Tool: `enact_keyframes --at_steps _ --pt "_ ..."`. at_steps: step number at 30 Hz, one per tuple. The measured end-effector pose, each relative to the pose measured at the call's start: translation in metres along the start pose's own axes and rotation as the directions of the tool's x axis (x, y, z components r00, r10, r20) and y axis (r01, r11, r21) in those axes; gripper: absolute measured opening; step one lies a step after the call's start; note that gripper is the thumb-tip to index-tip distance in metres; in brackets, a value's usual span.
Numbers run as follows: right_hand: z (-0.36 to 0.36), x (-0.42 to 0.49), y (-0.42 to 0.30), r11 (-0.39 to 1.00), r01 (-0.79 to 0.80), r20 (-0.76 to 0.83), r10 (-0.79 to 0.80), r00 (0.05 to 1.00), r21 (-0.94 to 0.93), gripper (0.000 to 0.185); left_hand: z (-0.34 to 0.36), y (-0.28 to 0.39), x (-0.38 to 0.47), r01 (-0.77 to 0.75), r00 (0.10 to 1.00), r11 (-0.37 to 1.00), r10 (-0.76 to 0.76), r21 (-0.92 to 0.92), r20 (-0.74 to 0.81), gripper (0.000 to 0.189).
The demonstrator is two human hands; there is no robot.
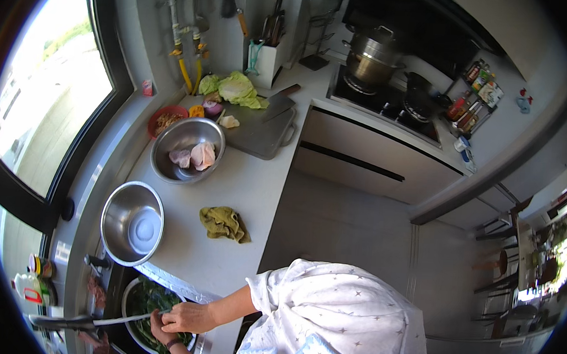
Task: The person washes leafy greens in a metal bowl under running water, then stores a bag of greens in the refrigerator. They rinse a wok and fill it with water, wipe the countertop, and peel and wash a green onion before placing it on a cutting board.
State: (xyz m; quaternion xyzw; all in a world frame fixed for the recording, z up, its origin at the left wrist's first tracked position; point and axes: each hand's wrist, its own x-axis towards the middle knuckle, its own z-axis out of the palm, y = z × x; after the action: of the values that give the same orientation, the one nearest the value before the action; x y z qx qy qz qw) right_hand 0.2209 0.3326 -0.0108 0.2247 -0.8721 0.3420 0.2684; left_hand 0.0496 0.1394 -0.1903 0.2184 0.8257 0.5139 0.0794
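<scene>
Both hands meet over a white-rimmed basin of dark leafy greens in the sink. My right hand comes in from the upper side, fingers bent and touching my left hand, which has a dark band at its wrist. A pale stream of water runs from the faucet to the fingers. Whether a leaf or stem is between the fingers is hidden. Beside the sink stands a steel bowl with nothing in it but a sheen at its bottom.
A crumpled olive cloth lies on the counter. Beyond it are a steel bowl of raw meat, a red bowl, a cutting board, a cleaver and cabbage. A steamer pot and wok sit on the stove.
</scene>
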Motion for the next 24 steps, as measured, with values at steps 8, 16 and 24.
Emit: enact_keyframes --at_steps 8,16,24 --pt "-0.060 -0.073 -0.016 0.993 -0.018 -0.030 0.021 0.999 0.118 0.029 0.014 0.137 -0.045 -0.135 0.867 0.738 0.411 0.661 -0.281 0.007" --pt "-0.184 -0.162 -0.035 0.977 -0.111 0.177 0.143 0.974 -0.180 0.053 0.055 0.166 -0.096 0.208 0.917 0.519 -0.398 0.829 0.018 0.053" --pt "-0.320 -0.373 -0.023 0.755 -0.642 0.034 0.651 0.758 -0.137 0.045 0.074 0.231 -0.151 0.335 0.906 0.607 0.001 0.721 -0.423 0.013"
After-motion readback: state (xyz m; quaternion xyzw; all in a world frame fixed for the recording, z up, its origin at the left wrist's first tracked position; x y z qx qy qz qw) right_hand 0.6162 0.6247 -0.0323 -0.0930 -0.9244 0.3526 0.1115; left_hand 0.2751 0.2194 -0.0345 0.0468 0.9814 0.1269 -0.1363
